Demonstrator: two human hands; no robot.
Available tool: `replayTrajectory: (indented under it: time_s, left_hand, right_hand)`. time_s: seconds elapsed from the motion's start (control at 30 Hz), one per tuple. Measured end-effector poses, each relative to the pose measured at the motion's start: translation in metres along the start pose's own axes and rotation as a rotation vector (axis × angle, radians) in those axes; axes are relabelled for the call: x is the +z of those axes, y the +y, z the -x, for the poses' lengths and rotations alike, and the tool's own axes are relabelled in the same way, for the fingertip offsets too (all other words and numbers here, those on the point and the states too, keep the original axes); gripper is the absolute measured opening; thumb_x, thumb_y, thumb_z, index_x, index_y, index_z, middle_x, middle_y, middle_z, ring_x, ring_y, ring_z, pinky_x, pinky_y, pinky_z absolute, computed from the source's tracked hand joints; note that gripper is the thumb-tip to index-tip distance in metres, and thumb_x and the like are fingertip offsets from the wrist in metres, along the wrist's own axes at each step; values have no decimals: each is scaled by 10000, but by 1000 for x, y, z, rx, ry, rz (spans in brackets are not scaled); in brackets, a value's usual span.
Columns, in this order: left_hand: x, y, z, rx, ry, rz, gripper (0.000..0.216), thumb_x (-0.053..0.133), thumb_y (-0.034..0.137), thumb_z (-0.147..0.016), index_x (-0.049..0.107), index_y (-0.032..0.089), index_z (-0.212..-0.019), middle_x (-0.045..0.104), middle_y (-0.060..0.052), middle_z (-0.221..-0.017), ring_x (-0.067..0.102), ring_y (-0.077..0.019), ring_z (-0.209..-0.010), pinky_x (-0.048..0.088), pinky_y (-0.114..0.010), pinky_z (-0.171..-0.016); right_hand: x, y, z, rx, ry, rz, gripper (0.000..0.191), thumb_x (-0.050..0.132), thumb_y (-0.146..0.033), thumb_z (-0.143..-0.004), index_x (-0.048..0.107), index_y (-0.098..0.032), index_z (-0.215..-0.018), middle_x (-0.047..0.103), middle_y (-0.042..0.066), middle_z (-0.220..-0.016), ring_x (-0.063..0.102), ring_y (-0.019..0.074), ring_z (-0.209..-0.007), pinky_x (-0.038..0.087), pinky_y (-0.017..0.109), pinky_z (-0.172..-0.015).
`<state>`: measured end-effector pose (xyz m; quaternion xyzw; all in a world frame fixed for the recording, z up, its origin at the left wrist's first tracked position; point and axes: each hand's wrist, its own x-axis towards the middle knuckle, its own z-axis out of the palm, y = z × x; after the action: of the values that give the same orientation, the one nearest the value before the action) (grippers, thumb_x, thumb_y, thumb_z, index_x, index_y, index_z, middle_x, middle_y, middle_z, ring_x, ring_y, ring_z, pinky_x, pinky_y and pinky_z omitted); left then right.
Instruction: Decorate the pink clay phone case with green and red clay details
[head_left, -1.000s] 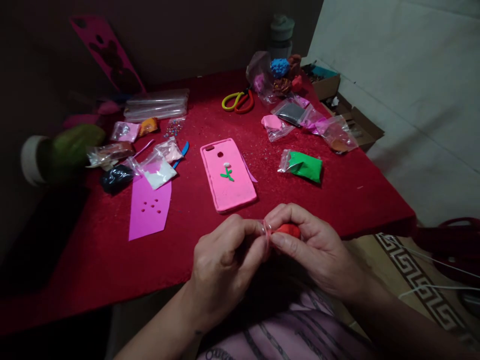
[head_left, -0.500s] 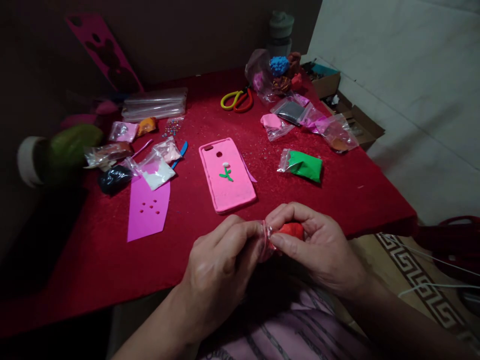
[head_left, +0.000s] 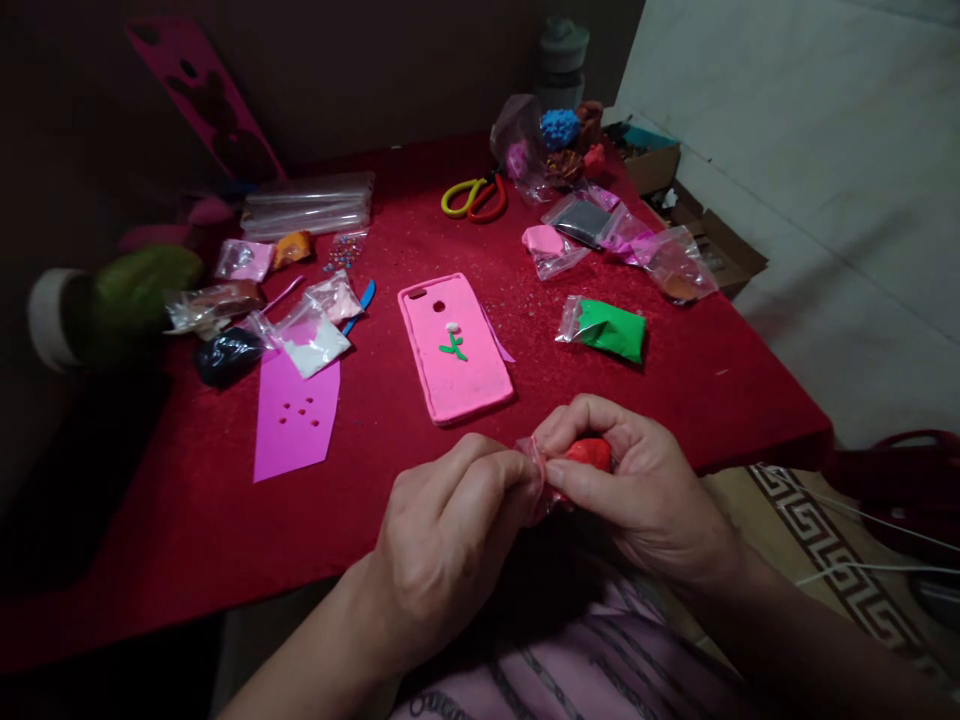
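Observation:
My right hand (head_left: 637,490) is closed around a small clear bag of red clay (head_left: 589,452) at the near edge of the red table (head_left: 187,540). My left hand (head_left: 450,530) pinches the bag's open end with thumb and fingers. Both hands meet just in front of a pink phone case (head_left: 456,347), which lies flat and bears a small clay flower with a green stem.
A bag of green clay (head_left: 609,329) lies right of the case. Further bags of clay, yellow-and-red scissors (head_left: 474,196), a pink foam sheet (head_left: 294,418) and a stack of clear cases (head_left: 309,205) are spread over the table. Cardboard boxes (head_left: 705,235) stand at the far right.
My hands have shifted slightly to the right while still working at the bag's mouth; the red clay sits a little deeper in my right hand.

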<state>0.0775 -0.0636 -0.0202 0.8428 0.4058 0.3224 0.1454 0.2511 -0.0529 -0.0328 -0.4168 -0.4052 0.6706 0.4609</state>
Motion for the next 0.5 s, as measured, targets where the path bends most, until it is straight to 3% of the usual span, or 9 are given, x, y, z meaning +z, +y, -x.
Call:
replayTrajectory:
  time_s: [0.23, 0.5]
  left_hand:
    - [2, -1, -1, 29, 5, 43, 72, 600, 66, -896, 565, 129, -898, 599, -6, -783, 556, -81, -671, 425, -191, -592]
    - [-10, -3, -1, -318, 3, 456, 107, 547, 98, -910, 563, 184, -850, 590, 21, -802, 569, -79, -668, 447, -194, -590]
  right_hand:
    - [4, -1, 0, -28, 68, 71, 104, 682, -137, -704, 598, -195, -724, 631, -12, -734, 575, 114, -649, 459, 234, -574]
    - [2, 5, 1, -1, 82, -31, 116, 724, -182, -750, 610, -201, -764, 618, -20, -757, 534, 98, -641, 430, 221, -580]
